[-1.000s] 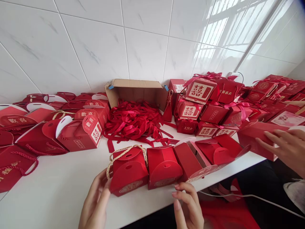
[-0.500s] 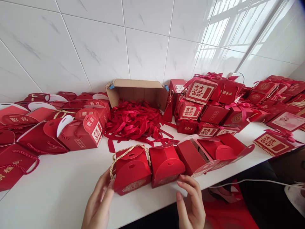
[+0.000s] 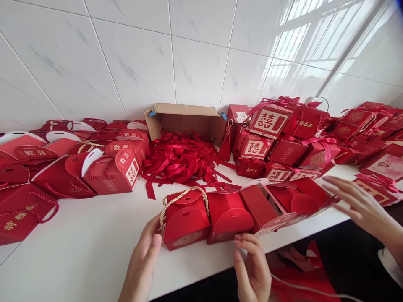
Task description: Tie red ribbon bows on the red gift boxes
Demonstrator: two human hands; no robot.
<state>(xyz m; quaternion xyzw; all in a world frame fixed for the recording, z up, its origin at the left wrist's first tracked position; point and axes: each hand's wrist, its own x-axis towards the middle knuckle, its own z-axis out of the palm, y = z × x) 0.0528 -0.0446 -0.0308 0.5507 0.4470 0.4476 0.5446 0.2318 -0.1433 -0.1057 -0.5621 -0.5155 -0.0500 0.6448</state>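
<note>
A small red gift box with a gold rope handle [image 3: 185,230] stands at the front of the row, its flaps folded over the top. My left hand [image 3: 143,256] rests along its left side, thumb apart from the fingers. Beside it is a second red box [image 3: 231,220] with closed flaps and no handle in sight. Near that box's lower front edge is my right hand [image 3: 253,266], fingers bent, a gap between thumb and forefinger. Further right in the row are a partly open box [image 3: 264,205] and an open red box [image 3: 292,199].
Another person's hand [image 3: 359,205] reaches over the row's right end. A cardboard carton [image 3: 185,110] spills red ribbons [image 3: 182,159] onto the white table [image 3: 94,235]. Red boxes [image 3: 110,174] crowd the left; ribboned boxes [image 3: 270,121] are stacked right, against the tiled wall [image 3: 201,71].
Another person's hand has come in from the right, to the row's far end. The view has shifted slightly. My hands stay near the first two boxes.
</note>
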